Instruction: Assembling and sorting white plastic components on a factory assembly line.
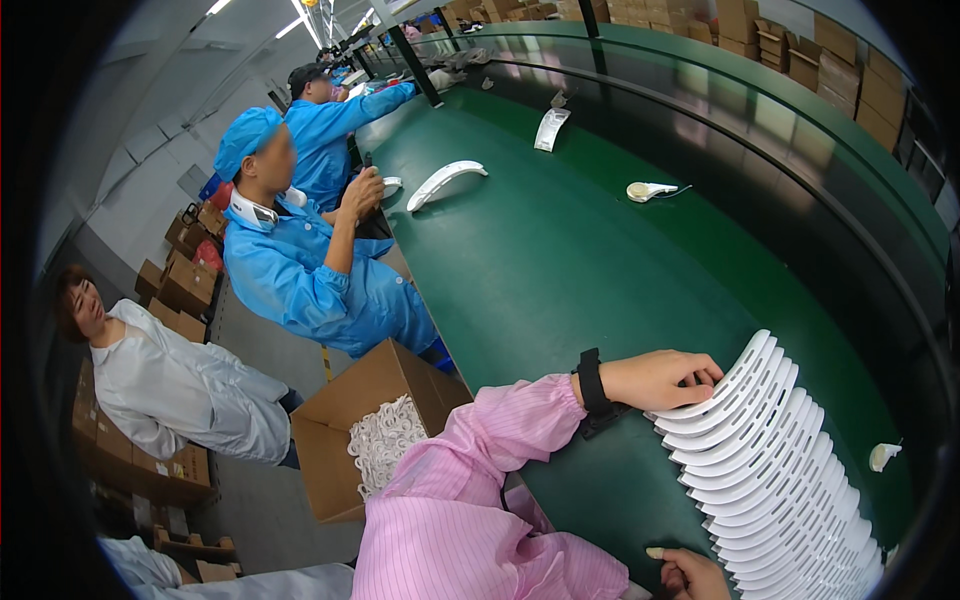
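Note:
A long fanned row of curved white plastic pieces (770, 470) lies on the green conveyor belt (560, 260) at the lower right. My left hand (660, 378), in a pink striped sleeve with a black wrist strap, rests its fingers on the top pieces at the near end of the row. At the bottom edge my right hand (692, 574) shows only in part, thumb out, touching the belt beside the row and holding nothing that I can see.
Farther up the belt lie a single curved white piece (445, 182), a small white part with a wire (648, 190) and a flat white pack (550, 130). Two workers in blue coats sit at the belt's left; another person in white sits behind. An open cardboard box (375, 425) holds white parts.

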The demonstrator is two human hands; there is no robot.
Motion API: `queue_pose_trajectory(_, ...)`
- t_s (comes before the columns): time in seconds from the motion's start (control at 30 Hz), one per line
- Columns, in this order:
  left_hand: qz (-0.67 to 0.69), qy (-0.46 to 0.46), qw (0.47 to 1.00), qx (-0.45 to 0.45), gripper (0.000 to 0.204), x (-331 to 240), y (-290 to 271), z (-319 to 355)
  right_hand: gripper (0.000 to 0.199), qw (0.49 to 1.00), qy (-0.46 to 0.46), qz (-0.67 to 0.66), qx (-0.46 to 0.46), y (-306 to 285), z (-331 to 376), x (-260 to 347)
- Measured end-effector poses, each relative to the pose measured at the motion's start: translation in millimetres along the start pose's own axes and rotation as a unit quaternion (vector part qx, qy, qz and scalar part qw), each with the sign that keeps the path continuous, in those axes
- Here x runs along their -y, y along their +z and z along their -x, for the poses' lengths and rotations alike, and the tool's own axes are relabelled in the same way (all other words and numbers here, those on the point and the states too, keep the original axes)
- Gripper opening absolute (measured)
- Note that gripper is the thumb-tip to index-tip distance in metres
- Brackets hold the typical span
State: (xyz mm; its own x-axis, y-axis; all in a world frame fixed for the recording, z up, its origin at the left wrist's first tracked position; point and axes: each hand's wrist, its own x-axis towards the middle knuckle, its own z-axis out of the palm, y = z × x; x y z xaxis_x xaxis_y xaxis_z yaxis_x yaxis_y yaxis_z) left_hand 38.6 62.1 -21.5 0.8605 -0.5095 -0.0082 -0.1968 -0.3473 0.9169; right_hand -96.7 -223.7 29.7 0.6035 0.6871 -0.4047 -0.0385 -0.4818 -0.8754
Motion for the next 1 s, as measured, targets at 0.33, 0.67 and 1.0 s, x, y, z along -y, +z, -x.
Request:
queue_pose_trajectory(0.33,-0.003,0.001,1.0,0.005,0.036,0,-4,0,0.048,0.999,-0.031,0.02,-0.006,-1,-3,-8)
queue_pose_trajectory(0.67,-0.015,-0.015,0.999,0.024,0.042,2,-6,1,0.057,1.0,-0.013,-0.021,0.013,2,-3,-18)
queue_pose_trajectory(1.0,-0.002,-0.036,0.999,0.007,0.06,-1,-3,3,0.061,0.999,0.016,-0.014,0.025,1,-2,-13)
